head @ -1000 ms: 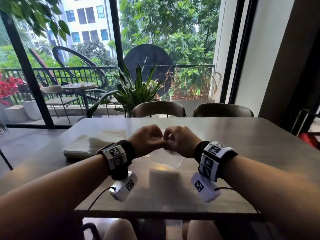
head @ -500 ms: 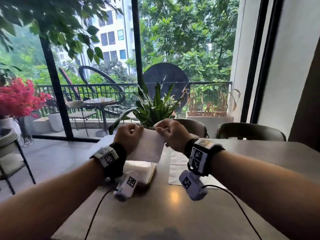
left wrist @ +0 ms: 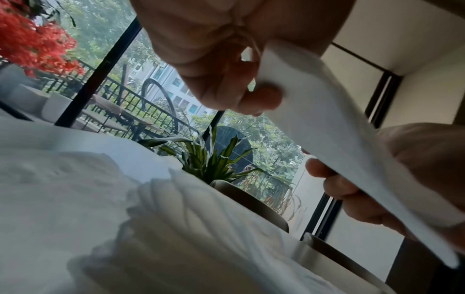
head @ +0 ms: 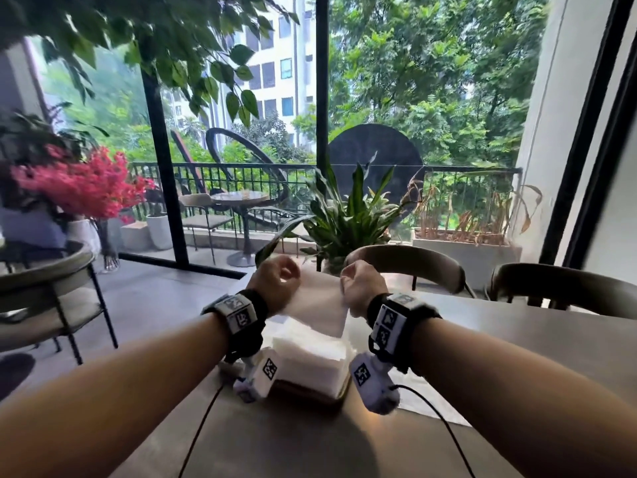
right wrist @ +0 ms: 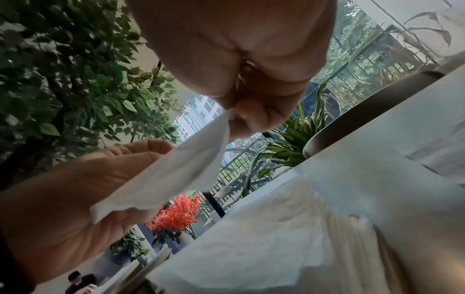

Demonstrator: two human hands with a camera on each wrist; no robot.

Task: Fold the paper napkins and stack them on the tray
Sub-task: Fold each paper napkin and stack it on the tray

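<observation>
On the table (head: 517,339), both hands, left (head: 275,281) and right (head: 360,288), pinch a napkin (head: 319,305) over the stack (head: 310,357) at 12 o'clock; next, probably lower it squarely onto that.

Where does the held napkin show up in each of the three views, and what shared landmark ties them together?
Head: the held napkin hangs at centre between both hands, above the stack.
Left wrist: it runs as a white band from top centre to lower right.
Right wrist: it stretches left of centre, pinched at both ends.
Shared landmark: the spiky green plant.
</observation>
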